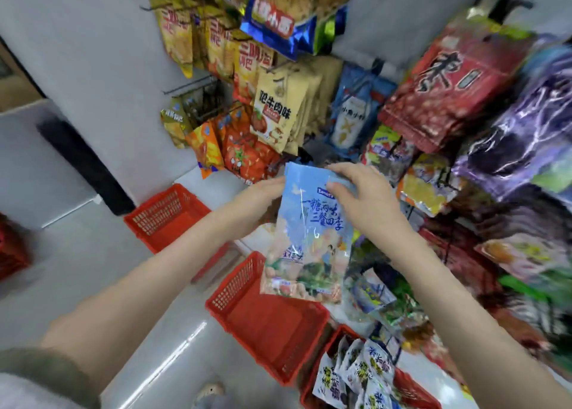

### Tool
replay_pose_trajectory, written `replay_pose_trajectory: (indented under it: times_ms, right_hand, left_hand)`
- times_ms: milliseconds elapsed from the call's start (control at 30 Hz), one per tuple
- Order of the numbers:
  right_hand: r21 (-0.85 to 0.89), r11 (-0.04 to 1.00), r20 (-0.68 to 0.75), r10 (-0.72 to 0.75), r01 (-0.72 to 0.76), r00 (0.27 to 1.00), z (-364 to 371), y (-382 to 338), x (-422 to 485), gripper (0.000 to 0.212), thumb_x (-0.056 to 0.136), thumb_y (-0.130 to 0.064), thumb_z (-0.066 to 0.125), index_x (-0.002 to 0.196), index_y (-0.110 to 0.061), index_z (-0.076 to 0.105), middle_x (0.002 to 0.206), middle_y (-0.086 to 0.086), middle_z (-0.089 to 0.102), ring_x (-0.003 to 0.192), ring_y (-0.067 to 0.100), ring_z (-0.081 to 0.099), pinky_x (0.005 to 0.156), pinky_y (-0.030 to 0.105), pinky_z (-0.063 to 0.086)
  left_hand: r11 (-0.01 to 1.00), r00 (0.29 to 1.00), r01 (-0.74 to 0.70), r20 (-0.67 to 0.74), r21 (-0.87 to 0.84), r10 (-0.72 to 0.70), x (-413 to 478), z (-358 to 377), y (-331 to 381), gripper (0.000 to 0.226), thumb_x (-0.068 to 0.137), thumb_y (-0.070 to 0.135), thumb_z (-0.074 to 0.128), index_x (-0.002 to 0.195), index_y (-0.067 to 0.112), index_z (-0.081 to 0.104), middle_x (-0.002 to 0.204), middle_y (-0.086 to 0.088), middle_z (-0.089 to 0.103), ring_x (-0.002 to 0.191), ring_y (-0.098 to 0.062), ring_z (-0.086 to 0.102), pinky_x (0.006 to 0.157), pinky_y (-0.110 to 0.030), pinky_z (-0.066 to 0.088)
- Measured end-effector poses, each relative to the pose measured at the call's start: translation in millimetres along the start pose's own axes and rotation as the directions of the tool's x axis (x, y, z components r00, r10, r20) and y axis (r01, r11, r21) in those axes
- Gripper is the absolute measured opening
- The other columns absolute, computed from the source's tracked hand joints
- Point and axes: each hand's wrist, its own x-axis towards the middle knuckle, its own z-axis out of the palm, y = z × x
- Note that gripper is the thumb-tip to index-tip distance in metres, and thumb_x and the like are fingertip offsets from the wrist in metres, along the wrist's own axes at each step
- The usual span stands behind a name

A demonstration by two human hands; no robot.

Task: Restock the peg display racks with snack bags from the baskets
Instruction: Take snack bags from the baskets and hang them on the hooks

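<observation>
The light-blue snack bag hangs between both hands, and its long axis points up toward the display rack beyond its top edge. The left hand grips the upper left edge. The right hand pinches the top and seems a little nearer to the pegs.

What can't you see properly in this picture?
All in the head view:
- Fingers of the left hand: hidden behind the blue snack bag.
- Any peg behind the bag's top: covered by the bag and the right hand.
- Purple bags at right: blurred, print unreadable.
- Bottom basket: cut off by the lower edge.
- Far-left basket: cut off by the left edge and blurred.
</observation>
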Motion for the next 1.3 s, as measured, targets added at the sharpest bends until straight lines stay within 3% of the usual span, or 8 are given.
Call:
replay_pose_trajectory:
  times_ms: [67,200,433,633,867,1000,1100,1300]
  right_hand:
    - [-0.024,1.0,-0.05,0.003,-0.005,0.999,-32,-5,1,0.024,0.096,-0.028,0.054,0.113,-0.016,0.064,0.103,0.003,0.055,0.111,0.023,0.045,0.095,0.035,0.033]
    - [-0.062,0.998,-0.19,-0.022,0.01,0.981,-80,-16,4,0.015,0.092,-0.027,0.061,0.097,-0.015,0.069,0.091,-0.001,0.041,0.103,0.025,0.041,0.088,0.037,0.029]
    - [-0.057,0.995,-0.407,-0.097,0.081,0.908,-151,-43,20,0.002,0.086,-0.022,0.067,0.086,-0.021,0.068,0.098,-0.009,0.048,0.105,0.015,0.044,0.096,0.037,0.032]
    - [-0.048,0.994,-0.419,-0.108,0.097,0.901,-226,-70,59,0.005,0.088,-0.032,0.062,0.085,-0.029,0.06,0.089,-0.009,0.063,0.1,0.02,0.058,0.091,0.041,0.044]
    - [0.107,0.992,-0.493,0.001,0.06,0.87,-294,-78,93,0.008,0.089,-0.02,0.065,0.089,-0.013,0.069,0.083,0.006,0.068,0.077,0.02,0.063,0.077,0.036,0.05]
    - [0.176,0.984,-0.535,0.066,0.035,0.842,-320,-66,125,0.009,0.087,-0.019,0.067,0.081,-0.014,0.067,0.079,0.008,0.066,0.074,0.017,0.061,0.072,0.039,0.049]
    - [0.174,0.984,-0.585,0.066,0.046,0.808,-335,-56,156,0.012,0.085,-0.018,0.068,0.074,-0.018,0.066,0.076,0.006,0.066,0.073,0.019,0.062,0.075,0.044,0.053]
    - [0.134,0.985,-0.717,0.02,0.109,0.697,-347,-43,211,0.002,0.088,-0.017,0.065,0.09,-0.018,0.064,0.074,-0.017,0.06,0.06,-0.012,0.054,0.058,0.008,0.04]
  left_hand:
    - [0.998,0.998,-0.056,-0.01,-0.009,0.056,-8,18,23,0.025,0.101,0.022,0.041,0.108,0.004,0.057,0.08,-0.001,0.074,0.074,-0.009,0.069,0.066,-0.016,0.049]
    - [0.993,0.993,-0.111,-0.046,-0.027,0.11,-10,44,60,0.077,0.071,0.076,0.06,0.122,0.017,0.066,0.126,-0.007,0.064,0.122,-0.026,0.056,0.103,-0.043,0.041]
    - [0.799,0.812,-0.533,-0.099,0.277,0.576,7,79,127,0.017,0.092,0.021,0.062,0.108,0.021,0.068,0.09,0.009,0.073,0.079,0.002,0.066,0.067,-0.014,0.05]
    - [0.682,0.686,-0.698,-0.071,0.22,0.724,28,98,214,0.008,0.091,0.024,0.063,0.092,0.023,0.071,0.086,-0.001,0.074,0.084,-0.018,0.069,0.076,-0.036,0.055]
    - [0.627,0.634,-0.762,-0.011,0.159,0.773,69,124,291,0.016,0.093,0.031,0.061,0.093,0.02,0.072,0.092,-0.009,0.074,0.091,-0.032,0.068,0.083,-0.051,0.053]
    - [0.62,0.63,-0.758,-0.02,0.203,0.776,103,139,326,0.024,0.094,0.029,0.059,0.075,0.016,0.063,0.063,0.001,0.063,0.057,-0.013,0.058,0.057,-0.033,0.043]
    - [0.615,0.615,-0.756,-0.081,0.224,0.785,130,148,350,0.03,0.092,0.032,0.06,0.087,0.003,0.061,0.073,-0.017,0.053,0.064,-0.018,0.047,0.061,-0.032,0.033]
    - [0.582,0.56,-0.716,-0.18,0.386,0.808,165,156,382,0.031,0.094,0.037,0.055,0.095,0.006,0.056,0.078,-0.017,0.047,0.063,-0.019,0.045,0.047,-0.02,0.027]
